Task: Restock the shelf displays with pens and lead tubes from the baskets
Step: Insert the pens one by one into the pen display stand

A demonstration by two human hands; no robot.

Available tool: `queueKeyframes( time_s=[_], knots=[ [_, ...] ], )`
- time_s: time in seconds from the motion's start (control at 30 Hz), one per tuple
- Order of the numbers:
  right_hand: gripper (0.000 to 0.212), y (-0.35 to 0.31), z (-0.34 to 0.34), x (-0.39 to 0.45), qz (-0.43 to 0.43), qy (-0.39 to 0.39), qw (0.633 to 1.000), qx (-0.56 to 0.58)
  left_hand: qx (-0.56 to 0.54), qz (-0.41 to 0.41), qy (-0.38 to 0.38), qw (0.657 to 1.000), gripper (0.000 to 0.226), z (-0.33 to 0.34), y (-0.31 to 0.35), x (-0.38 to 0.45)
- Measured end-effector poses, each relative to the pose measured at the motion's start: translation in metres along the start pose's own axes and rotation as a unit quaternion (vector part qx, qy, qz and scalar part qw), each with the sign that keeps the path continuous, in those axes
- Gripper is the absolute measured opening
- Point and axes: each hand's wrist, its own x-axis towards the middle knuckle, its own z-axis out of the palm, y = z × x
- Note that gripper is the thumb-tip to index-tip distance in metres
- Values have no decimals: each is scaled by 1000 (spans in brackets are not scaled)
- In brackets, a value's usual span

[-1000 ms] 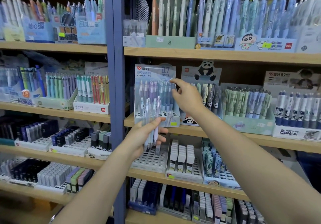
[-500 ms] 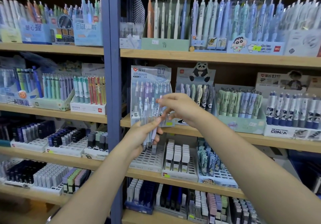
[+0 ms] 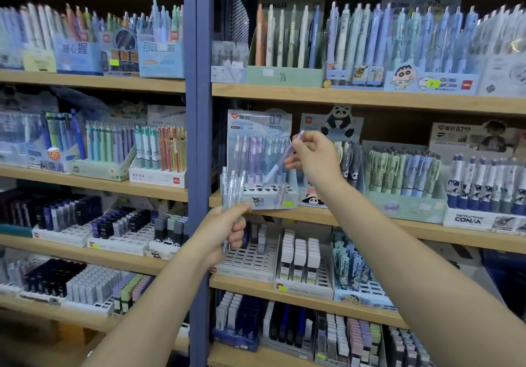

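My left hand (image 3: pixel 225 230) grips a bunch of clear pens (image 3: pixel 232 187) upright, just left of and below a blue 0.7 mm pen display box (image 3: pixel 257 127) on the middle shelf. My right hand (image 3: pixel 316 158) pinches a single lilac pen (image 3: pixel 277 166), tilted with its tip down over the open holes in the box's front row (image 3: pixel 269 188). The box's back rows hold several pastel pens.
A blue upright post (image 3: pixel 199 167) stands left of the display box. A panda pen box (image 3: pixel 338 127) sits right of it, behind my right hand. Lead tube trays (image 3: pixel 250 258) fill the shelf below. Wooden shelves (image 3: pixel 367 97) hold many other pen displays.
My right hand has taken one lilac pen from the bunch in my left hand and raised it up and right toward the display box's front holes. The left hand stays low.
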Motion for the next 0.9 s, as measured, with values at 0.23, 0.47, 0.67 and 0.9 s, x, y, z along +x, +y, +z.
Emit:
queueKeyframes(
  time_s=[0.23,0.47,0.67,0.9],
  knots=[
    [19,8,22,3,-51,-14,995,-80,-41,2,-22,999,18,-7,4,-4],
    [27,10,35,8,-113,-1,979,-172,-53,32,-55,997,25,-14,1,-4],
    [21,15,35,13,-179,-16,960,-216,-47,28,-69,996,25,-13,2,-6],
    [37,18,31,5,-146,-79,964,-206,-54,37,-98,993,37,-11,1,-2]
  ],
)
